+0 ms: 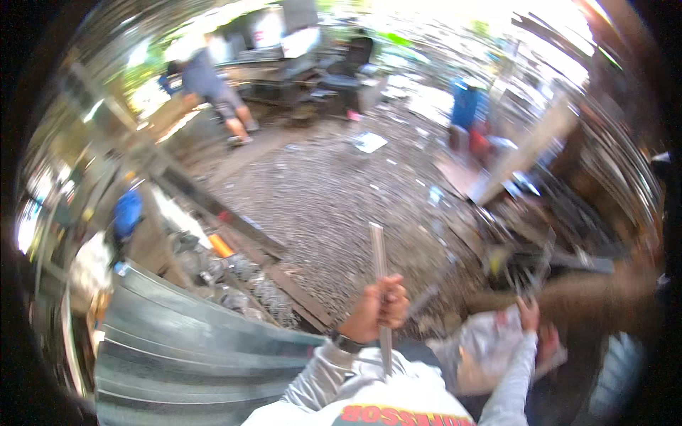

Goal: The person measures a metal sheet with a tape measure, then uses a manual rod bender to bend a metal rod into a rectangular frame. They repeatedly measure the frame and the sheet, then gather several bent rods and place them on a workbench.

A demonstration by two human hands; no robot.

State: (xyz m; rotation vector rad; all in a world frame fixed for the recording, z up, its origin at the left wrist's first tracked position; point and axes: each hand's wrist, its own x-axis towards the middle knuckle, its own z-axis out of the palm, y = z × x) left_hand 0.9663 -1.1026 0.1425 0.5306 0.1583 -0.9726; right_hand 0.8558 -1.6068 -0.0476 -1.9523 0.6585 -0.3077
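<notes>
In front of my chest, my left hand [376, 310] is closed around a narrow, flat metal bar [378, 252] held nearly upright. The bar sticks out above and below the fist, and a dark watch [347, 343] is on that wrist. My right hand [528, 314] reaches out to the right, beside a white sack [490, 341] with reddish marks. Thin, light metal pieces [536, 273] show just beyond its fingers. Motion blur hides whether the hand grips them.
Grey corrugated metal sheet [192, 355] lies at lower left, beside wooden beams [227, 220] and scrap. Gravelly ground [312, 192] spreads ahead. A bent-over person [213, 85] is at far left, a dark chair [348, 67] farther back. A blue container [465, 106] and leaning plank [529, 153] stand right.
</notes>
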